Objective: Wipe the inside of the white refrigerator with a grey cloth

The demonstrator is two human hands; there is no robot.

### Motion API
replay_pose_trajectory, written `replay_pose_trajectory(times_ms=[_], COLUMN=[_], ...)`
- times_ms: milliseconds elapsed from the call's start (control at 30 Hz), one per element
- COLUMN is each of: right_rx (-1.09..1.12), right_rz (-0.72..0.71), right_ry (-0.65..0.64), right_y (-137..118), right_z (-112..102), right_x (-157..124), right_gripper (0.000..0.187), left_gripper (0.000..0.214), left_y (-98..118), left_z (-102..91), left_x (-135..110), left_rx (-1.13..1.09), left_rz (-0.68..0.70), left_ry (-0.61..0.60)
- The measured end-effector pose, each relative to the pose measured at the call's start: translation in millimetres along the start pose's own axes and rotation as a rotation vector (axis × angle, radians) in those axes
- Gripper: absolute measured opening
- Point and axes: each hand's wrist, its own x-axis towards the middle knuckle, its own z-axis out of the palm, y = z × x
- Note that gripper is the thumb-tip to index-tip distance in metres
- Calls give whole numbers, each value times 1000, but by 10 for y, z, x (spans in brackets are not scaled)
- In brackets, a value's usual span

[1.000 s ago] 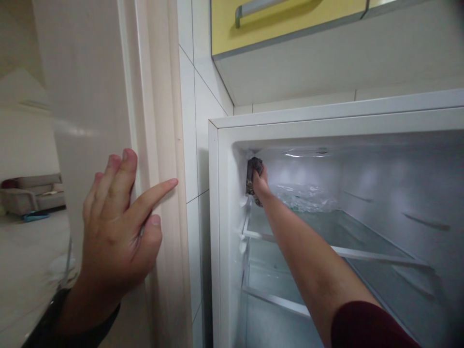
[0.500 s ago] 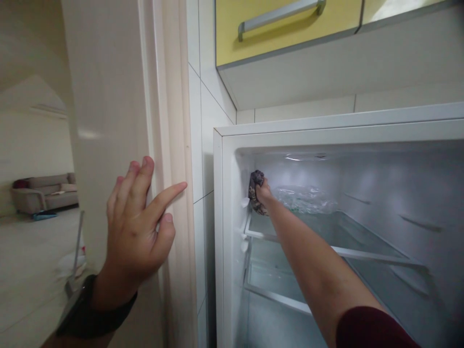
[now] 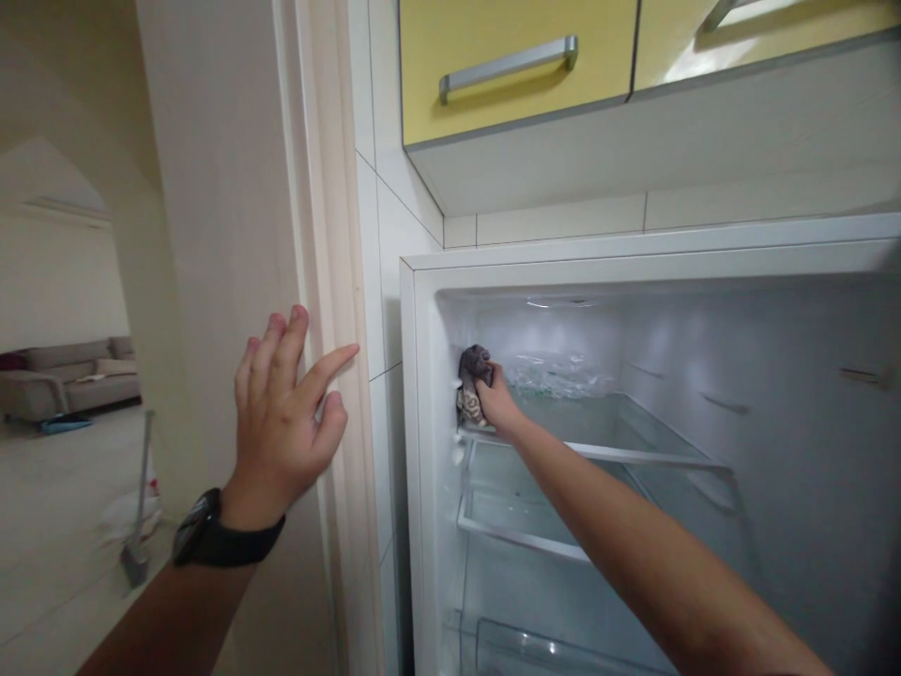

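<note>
Right hand [image 3: 498, 404] clutches crumpled grey patterned cloth [image 3: 473, 364], now lower, nearing clear white-edged shelf [image 3: 633, 456] at its nine o'clock; left hand [image 3: 285, 422] splayed.

Subdued, diffuse light is prevailing, white glare is streaking the right yellow cabinet door [image 3: 809, 42], a soft shadow is lying beneath the left cabinet handle [image 3: 507, 69], the fridge back wall [image 3: 556, 329] is reflecting pale patches, and the distant sofa [image 3: 67, 380] is appearing slightly blurred.

The head camera (quite near) faces into the fridge [image 3: 633, 258].
</note>
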Motion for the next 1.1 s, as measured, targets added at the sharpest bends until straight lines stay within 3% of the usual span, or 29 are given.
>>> replay_pose_trajectory(times_ms=[200, 367, 900, 1100], right_rx=[52, 51, -56, -39], right_rz=[-20, -63, -218, -113], right_ry=[-44, -70, -66, -3], right_y=[-368, -487, -394, -220], right_z=[-55, -79, -106, -41], right_x=[-580, -769, -417, -136], right_gripper=[58, 58, 62, 60], left_gripper=[57, 56, 65, 69], left_y=[25, 39, -14, -49], left_z=[-14, -13, 22, 46], left_x=[-5, -2, -4, -5], left_rx=[-3, -12, -14, -21], left_rz=[0, -10, 21, 33], left_ry=[-4, -4, 2, 21])
